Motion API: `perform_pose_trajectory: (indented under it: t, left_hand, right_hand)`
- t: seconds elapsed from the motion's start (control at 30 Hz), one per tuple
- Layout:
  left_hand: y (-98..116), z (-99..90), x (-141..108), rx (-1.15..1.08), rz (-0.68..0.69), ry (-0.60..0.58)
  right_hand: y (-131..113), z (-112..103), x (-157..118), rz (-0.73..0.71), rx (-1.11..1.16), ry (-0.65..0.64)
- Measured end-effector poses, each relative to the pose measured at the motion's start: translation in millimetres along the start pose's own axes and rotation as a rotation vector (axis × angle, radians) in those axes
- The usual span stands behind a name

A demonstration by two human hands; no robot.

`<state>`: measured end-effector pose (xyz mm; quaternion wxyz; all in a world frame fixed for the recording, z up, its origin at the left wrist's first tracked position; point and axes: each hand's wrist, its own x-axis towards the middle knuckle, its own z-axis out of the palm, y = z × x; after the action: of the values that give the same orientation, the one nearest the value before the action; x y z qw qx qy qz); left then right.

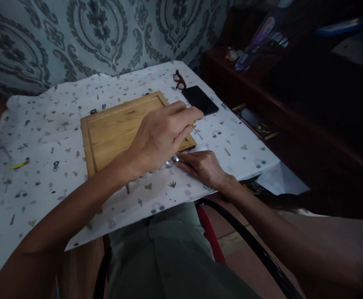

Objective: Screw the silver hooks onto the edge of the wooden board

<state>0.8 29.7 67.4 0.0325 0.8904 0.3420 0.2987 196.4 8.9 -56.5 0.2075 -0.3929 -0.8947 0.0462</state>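
My left hand (164, 135) reaches over the near right corner of a framed wooden board (115, 128). Its thumb and fingers are pinched together, and a bit of a small yellow thing (193, 123) shows between them. The rest of that thing is hidden by the hand. Lower and to the right, my right hand (203, 166) rests on the cloth with its fingers closed at a small silvery metal piece (175, 158). Next to this lies another shiny bit (169, 163), partly under my left wrist. What these metal pieces are cannot be made out.
A patterned white cloth (243, 145) covers the table. Beyond the board lie a black flat device (200, 99) and dark red glasses (179, 79). A yellow strip (20, 165) lies at left. Dark furniture with an open drawer (259, 124) and a bottle (259, 39) stands right.
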Motion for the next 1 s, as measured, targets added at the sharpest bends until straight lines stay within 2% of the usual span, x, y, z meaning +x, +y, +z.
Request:
perform_pose_trajectory:
  t: [0.2,0.33,0.47,0.63,0.77,1.0]
  left_hand:
    - [-5.8,-4.6,-0.3,-0.030,-0.013,-0.013]
    - [-7.5,-4.8,-1.1,-0.060,0.049,0.003]
    - [-6.2,-0.4,-2.6,-0.070,0.059,-0.014]
    - [-4.7,9.8,-6.0,-0.030,0.031,0.039]
    - [-5.2,10.1,-6.3,-0.019,0.055,0.053]
    - [-6.1,3.3,-6.9,-0.006,0.030,-0.047]
  right_hand:
    - [-0.2,-0.3,0.3,0.014,-0.013,-0.014]
    - [-0.6,0.0,1.1,0.012,-0.002,-0.004]
    - [-0.7,-0.2,0.3,0.030,0.009,-0.004]
    - [-0.3,0.2,-0.7,0.019,-0.002,-0.006]
    - [-0.4,0.0,-0.2,0.012,0.011,0.005]
    - [0.7,0.9,0.1,0.016,0.008,0.011]
